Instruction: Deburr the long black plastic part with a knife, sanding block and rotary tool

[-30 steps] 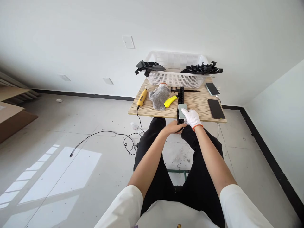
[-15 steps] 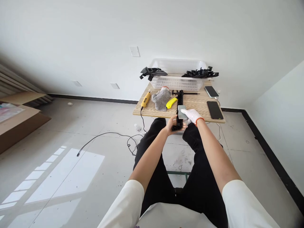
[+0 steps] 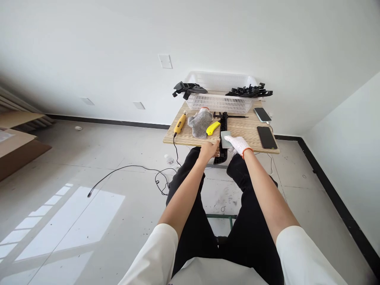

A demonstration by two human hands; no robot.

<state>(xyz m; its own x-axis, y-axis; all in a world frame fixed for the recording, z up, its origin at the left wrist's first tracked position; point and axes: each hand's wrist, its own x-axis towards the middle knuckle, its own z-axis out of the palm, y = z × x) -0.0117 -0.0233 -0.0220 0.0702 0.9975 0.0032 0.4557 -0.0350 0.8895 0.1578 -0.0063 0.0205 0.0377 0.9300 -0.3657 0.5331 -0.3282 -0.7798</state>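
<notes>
My bare left hand (image 3: 210, 150) grips the near end of a long black plastic part (image 3: 223, 136) that lies across the front edge of the small wooden table (image 3: 190, 138). My right hand (image 3: 238, 145), in a white knit glove with an orange cuff, presses a grey-green block (image 3: 226, 139) onto the top of that part. Both hands are closed on what they hold.
On the table lie a yellow rotary tool (image 3: 179, 123) with its cord running to the floor, a grey glove (image 3: 200, 122), a yellow utility knife (image 3: 213, 128) and two phones (image 3: 266, 137). A white basket (image 3: 221, 102) holding black parts stands at the back. A cardboard box (image 3: 18, 148) sits at left.
My left hand has shifted forward along the black part, from below the table edge up to it. My right hand stays on the block. The view has shifted slightly.
</notes>
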